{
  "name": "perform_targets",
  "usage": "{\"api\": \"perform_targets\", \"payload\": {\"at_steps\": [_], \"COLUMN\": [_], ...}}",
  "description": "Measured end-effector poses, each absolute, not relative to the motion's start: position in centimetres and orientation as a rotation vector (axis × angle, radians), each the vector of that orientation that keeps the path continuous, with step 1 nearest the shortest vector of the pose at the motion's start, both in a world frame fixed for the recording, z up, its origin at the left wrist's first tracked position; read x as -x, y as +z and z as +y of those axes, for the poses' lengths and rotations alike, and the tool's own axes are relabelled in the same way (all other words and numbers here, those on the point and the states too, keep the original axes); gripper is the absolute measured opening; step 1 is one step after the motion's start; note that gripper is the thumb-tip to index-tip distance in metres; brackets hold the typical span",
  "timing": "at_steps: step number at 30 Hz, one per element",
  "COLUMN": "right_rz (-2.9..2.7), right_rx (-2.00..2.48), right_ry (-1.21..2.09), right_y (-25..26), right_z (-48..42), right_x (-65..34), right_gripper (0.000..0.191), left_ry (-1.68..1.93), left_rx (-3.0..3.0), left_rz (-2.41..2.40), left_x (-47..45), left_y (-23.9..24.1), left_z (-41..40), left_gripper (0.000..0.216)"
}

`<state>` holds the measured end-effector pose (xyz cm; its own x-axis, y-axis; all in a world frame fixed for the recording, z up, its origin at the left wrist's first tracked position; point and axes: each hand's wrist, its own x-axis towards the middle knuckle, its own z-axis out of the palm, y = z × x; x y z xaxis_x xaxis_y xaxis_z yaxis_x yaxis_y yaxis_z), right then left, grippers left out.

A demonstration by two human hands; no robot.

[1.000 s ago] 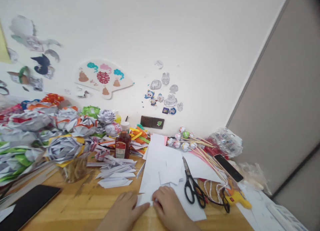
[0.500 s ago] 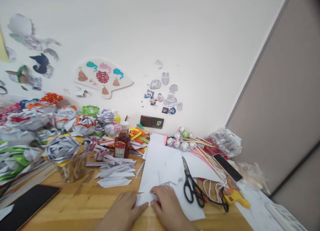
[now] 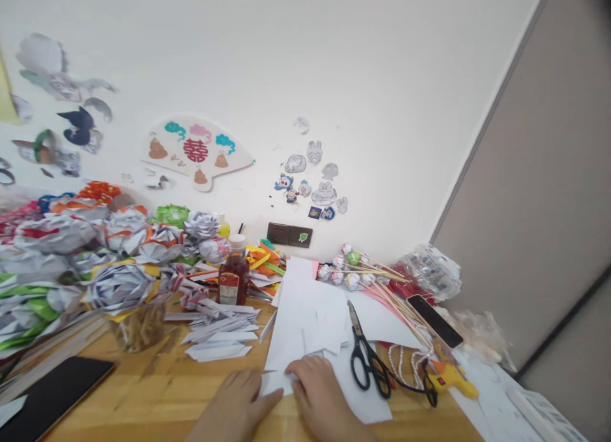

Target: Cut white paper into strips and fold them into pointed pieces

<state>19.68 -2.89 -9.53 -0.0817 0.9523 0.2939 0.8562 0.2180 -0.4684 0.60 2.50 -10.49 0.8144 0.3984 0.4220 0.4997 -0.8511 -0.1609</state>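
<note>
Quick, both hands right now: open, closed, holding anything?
Left hand: open, laid flat, fingertips pressing the near edge of the white paper.
Right hand: fingers curled down on the same paper, pinching at its fold; grip cannot be told for sure.

a red double-happiness character, 囍, stands in the middle of the fan-shaped card (image 3: 197,150) on the wall. the bottle (image 3: 233,273) carries a red label, but its print is too small to read. no other writing can be made out.
</note>
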Motion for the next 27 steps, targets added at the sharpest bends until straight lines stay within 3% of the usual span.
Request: {"api": "perform_targets", "payload": {"at_steps": [16,27], "right_rz": [-2.026,-2.048], "right_rx": [1.701,1.709], "right_ry": [0.174,0.188], "right_y": [-9.34,-8.82], "right_z": [-3.15,-3.23], "right_x": [-19.46,-19.51], "right_gripper": [0.027,0.029], "left_ry": [-0.594,-0.464], "left_rx": [2.698,2.745], "left_rz": [-0.727,-0.755], "left_x": [-0.48,-0.54], "left_y": [-10.05,-9.72], "left_z": [1.94,1.51], "left_gripper": [0.018,0.02]}}
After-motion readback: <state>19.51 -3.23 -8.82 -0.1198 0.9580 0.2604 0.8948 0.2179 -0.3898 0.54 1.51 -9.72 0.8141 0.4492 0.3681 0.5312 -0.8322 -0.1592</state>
